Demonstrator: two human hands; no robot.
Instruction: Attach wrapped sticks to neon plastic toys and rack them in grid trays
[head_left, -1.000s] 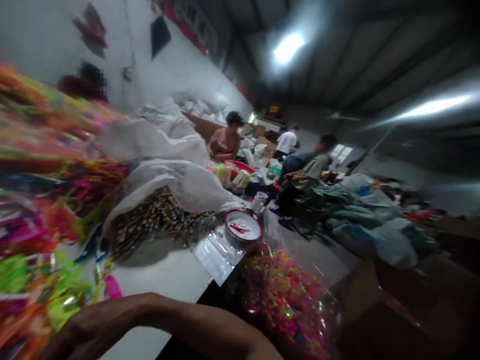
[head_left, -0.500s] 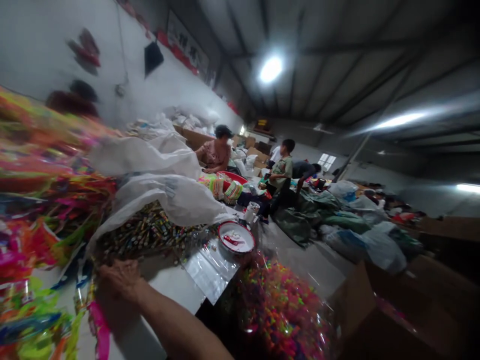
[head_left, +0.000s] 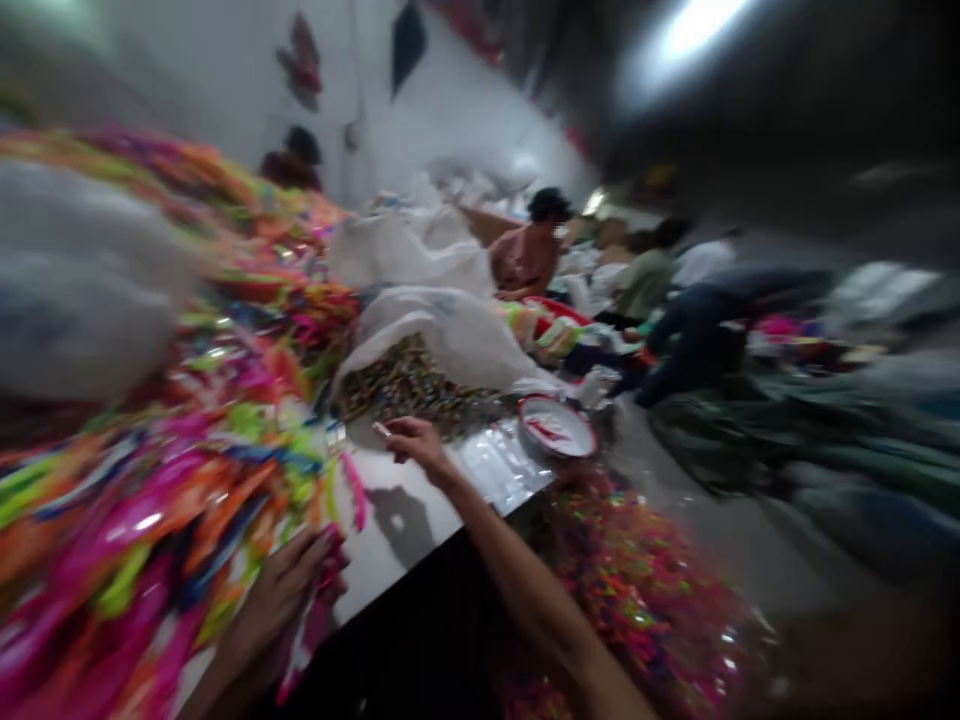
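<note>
My left hand (head_left: 296,580) is closed around a bundle of shiny pink plastic (head_left: 307,625) at the table's near edge, blurred by motion. Above the white tabletop (head_left: 390,560), my right hand (head_left: 416,447) pinches a small, pale stick-like piece (head_left: 382,430) between thumb and fingers. Just beyond it, a heap of small printed tubes (head_left: 409,375) spills from a white woven sack (head_left: 450,325). Bright plastic strips (head_left: 172,500) in pink, orange, yellow and blue cover the table on the left, close to my left hand.
Clear plastic bags (head_left: 499,465) lie beside a red-rimmed white basin (head_left: 559,428). A large bag of small colourful pieces (head_left: 652,570) stands below the table's right edge. A person in pink (head_left: 525,255) sits beyond the sacks, and others work farther right near green sheeting (head_left: 772,430).
The view has swung left and down. My right hand has lifted off the tabletop near the tube heap with a small piece in its fingers. My left hand has come into view holding pink plastic.
</note>
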